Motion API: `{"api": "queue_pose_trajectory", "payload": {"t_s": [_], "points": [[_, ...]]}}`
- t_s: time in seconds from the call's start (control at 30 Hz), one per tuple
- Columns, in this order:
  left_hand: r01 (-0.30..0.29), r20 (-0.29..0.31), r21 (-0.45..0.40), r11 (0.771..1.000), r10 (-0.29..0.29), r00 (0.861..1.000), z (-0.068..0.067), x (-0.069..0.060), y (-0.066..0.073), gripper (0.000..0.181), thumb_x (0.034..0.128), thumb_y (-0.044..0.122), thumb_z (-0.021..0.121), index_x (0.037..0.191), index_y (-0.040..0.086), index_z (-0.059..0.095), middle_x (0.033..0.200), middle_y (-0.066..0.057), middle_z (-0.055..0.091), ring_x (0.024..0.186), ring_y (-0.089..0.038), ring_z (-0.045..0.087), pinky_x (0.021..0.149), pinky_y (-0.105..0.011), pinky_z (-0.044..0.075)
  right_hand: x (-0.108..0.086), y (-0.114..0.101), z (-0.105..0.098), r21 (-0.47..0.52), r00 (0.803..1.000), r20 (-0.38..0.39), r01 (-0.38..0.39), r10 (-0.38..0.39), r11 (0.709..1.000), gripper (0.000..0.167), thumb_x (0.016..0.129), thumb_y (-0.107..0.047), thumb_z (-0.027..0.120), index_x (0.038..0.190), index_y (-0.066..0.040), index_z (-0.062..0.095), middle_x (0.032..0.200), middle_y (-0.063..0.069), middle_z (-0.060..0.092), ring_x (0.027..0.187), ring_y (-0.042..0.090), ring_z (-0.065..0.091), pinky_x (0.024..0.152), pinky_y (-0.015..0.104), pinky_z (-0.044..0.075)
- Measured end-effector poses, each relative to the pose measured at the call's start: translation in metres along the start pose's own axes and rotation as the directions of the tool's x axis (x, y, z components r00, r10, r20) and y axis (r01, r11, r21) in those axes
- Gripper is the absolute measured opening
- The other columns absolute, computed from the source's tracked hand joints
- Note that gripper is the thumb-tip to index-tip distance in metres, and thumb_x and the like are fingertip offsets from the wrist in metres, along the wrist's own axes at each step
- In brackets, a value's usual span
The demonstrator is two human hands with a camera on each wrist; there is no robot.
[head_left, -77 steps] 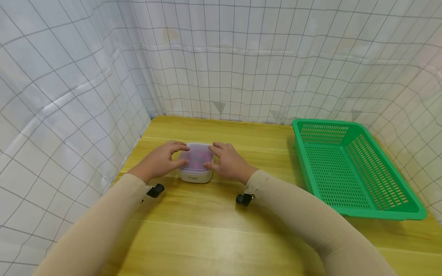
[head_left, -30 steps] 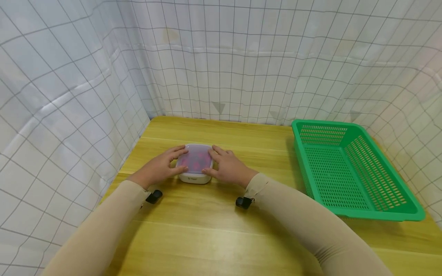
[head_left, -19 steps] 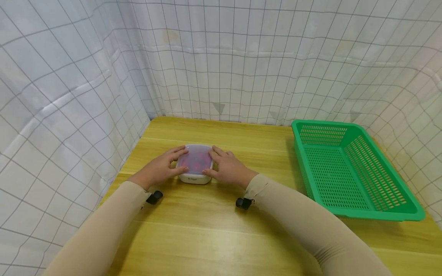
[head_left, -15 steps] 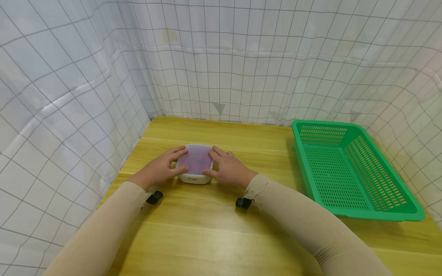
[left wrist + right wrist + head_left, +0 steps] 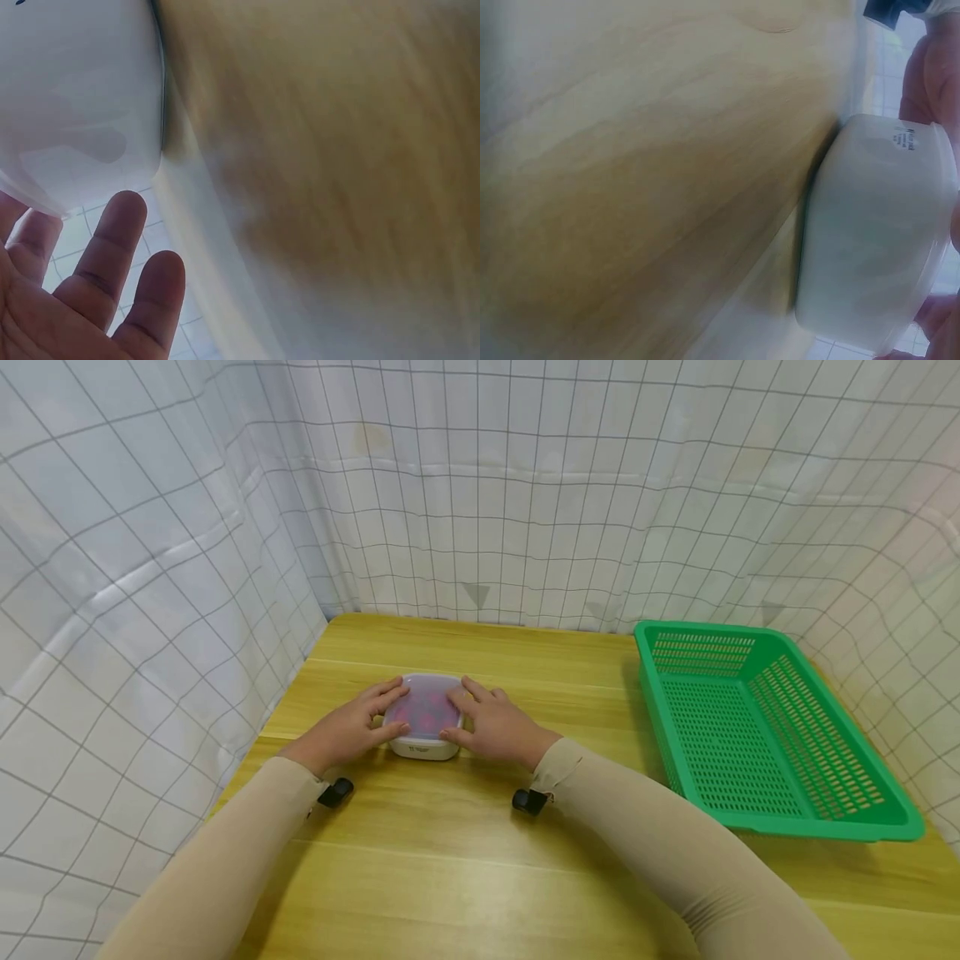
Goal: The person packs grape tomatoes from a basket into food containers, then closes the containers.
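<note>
A small white food container (image 5: 423, 750) stands on the wooden table, with a translucent purplish lid (image 5: 429, 706) on top. Pink and dark shapes show blurrily through the lid. My left hand (image 5: 347, 727) rests on the lid's left edge, thumb toward the near corner and fingers toward the far one. Opposite it, my right hand (image 5: 501, 725) touches the right edge, one fingertip lying further in on the lid. In the left wrist view, loosely extended fingers (image 5: 97, 274) hang beside the container's wall (image 5: 75, 97). The right wrist view shows the container's side (image 5: 870, 232) standing on the table.
A green perforated plastic basket (image 5: 738, 760) sits on the right of the table (image 5: 450, 877), nothing seen inside it. White grid-patterned curtains (image 5: 525, 493) enclose the back and sides. Black wrist cameras (image 5: 530, 801) hang below both sleeves.
Compared with the earliest frame, the lid sits lower and squarer on the container, and both hands lie closer on its edges. Most recently, a right fingertip has shifted slightly inward.
</note>
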State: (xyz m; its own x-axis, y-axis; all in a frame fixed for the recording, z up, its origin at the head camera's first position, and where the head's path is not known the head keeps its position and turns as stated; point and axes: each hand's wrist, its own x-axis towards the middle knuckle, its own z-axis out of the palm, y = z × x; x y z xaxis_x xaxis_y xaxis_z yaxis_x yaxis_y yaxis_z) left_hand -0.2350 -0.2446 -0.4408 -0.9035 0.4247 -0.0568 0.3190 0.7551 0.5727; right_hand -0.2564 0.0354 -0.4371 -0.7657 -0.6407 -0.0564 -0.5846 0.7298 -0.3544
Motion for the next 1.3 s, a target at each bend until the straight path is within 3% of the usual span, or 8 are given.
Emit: {"api": "queue_pose_trajectory", "payload": {"t_s": [0.13,0.27,0.53,0.7,1.1,1.3], "points": [[-0.008,-0.006,-0.018,1.000,0.008,1.000,0.001,0.000,-0.001,0.077,0.1070,0.046,0.059,0.167,0.011,0.028,0.178,-0.014,0.013,0.157,-0.044,0.031,0.117,-0.061,0.042,0.000,0.000,0.000,-0.022,1.000,0.013,0.018,-0.017,1.000,0.072,0.108,-0.059,0.048,0.168,-0.023,0.030,0.176,0.020,0.014,0.151,0.051,0.035,0.124,0.058,0.035],[-0.015,-0.005,-0.028,0.999,0.015,1.000,0.002,-0.001,-0.002,0.076,0.1080,0.047,0.057,0.168,0.012,0.027,0.178,-0.013,0.012,0.158,-0.045,0.028,0.118,-0.063,0.040,0.000,0.000,0.000,-0.022,1.000,0.013,0.021,-0.021,1.000,0.072,0.108,-0.058,0.049,0.167,-0.022,0.032,0.176,0.021,0.015,0.154,0.051,0.033,0.125,0.058,0.033],[-0.027,0.010,0.000,1.000,0.027,1.000,-0.003,-0.001,-0.006,0.066,0.1124,0.046,0.046,0.168,0.015,0.028,0.177,-0.011,0.016,0.160,-0.045,0.021,0.125,-0.065,0.025,0.000,-0.002,-0.001,-0.021,1.000,0.017,0.016,-0.016,1.000,0.073,0.107,-0.058,0.050,0.167,-0.021,0.032,0.175,0.021,0.015,0.160,0.041,0.025,0.129,0.058,0.024],[-0.040,0.022,-0.031,0.999,0.040,0.999,-0.005,0.000,-0.009,0.067,0.1118,0.043,0.050,0.167,0.012,0.029,0.177,-0.012,0.016,0.160,-0.044,0.023,0.124,-0.064,0.029,-0.001,-0.003,-0.002,-0.012,1.000,0.022,0.004,-0.003,1.000,0.073,0.107,-0.059,0.050,0.167,-0.021,0.032,0.176,0.020,0.014,0.160,0.042,0.027,0.129,0.058,0.024],[-0.049,0.003,-0.070,0.996,0.050,0.999,-0.001,-0.002,-0.014,0.064,0.1123,0.041,0.049,0.167,0.012,0.030,0.178,-0.010,0.015,0.161,-0.044,0.019,0.126,-0.064,0.025,-0.001,-0.003,-0.001,0.015,1.000,0.011,0.000,-0.001,1.000,0.074,0.106,-0.058,0.053,0.167,-0.019,0.033,0.176,0.020,0.014,0.157,0.045,0.032,0.128,0.056,0.029],[-0.051,0.007,-0.063,0.997,0.052,0.999,-0.001,-0.002,-0.014,0.065,0.1119,0.043,0.049,0.167,0.013,0.030,0.178,-0.009,0.015,0.160,-0.044,0.022,0.124,-0.064,0.030,-0.001,-0.003,0.000,0.044,1.000,0.001,-0.014,0.014,0.999,0.085,0.104,-0.058,0.056,0.168,-0.010,0.027,0.176,0.019,0.014,0.157,0.042,0.033,0.128,0.051,0.031]]}}
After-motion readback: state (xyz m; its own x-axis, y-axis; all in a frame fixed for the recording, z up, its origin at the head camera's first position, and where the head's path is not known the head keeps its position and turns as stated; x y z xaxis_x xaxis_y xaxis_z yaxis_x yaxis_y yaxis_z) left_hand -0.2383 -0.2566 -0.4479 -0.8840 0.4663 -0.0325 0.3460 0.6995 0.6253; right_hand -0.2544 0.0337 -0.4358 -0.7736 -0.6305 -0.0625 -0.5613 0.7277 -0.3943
